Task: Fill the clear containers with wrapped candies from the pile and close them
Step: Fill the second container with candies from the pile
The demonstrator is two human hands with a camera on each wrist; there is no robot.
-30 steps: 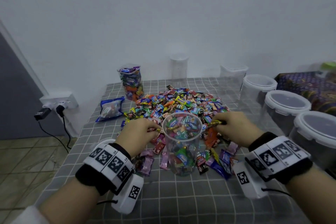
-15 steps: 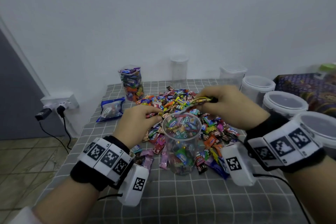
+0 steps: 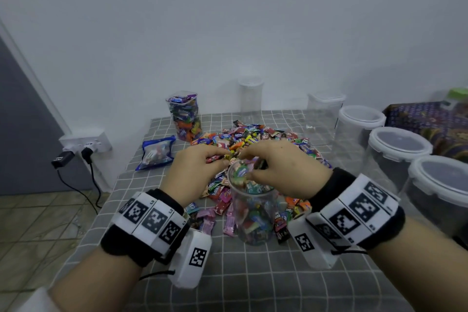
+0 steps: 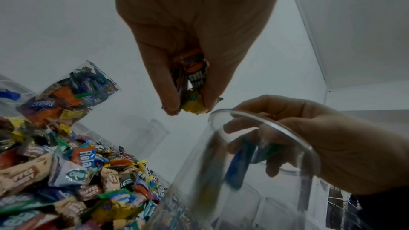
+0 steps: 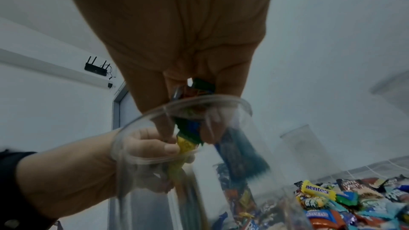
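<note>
Both hands are up at the mouth of the open jar [image 3: 253,210]. The right hand [image 3: 283,170] is over the rim with its fingertips dipped just inside, fingers curled round a small bunch of sweets [image 5: 192,125]; a blue one [image 5: 241,156] below them is blurred, and I can't tell whether the fingers touch it. The left hand [image 3: 200,172] is just beside the rim, on its left, pinching a few wrapped sweets [image 4: 192,83] between thumb and fingers, a yellow wrapper poking out at the tips.

The jar stands upright on the grey checked tablecloth [image 3: 253,273], near the front edge of the pile [image 3: 253,137], and it is filled most of the way up, with no lid on it.

The pile spreads out behind and around the jar. Beyond it, on the left, a square tub [image 3: 184,116] is packed with sweets, and a blue packet [image 3: 157,152] lies flat near it. A tall empty jar [image 3: 250,99] stands at the back by the wall. Along the right side runs a row of empty lidded tubs [image 3: 397,149].
</note>
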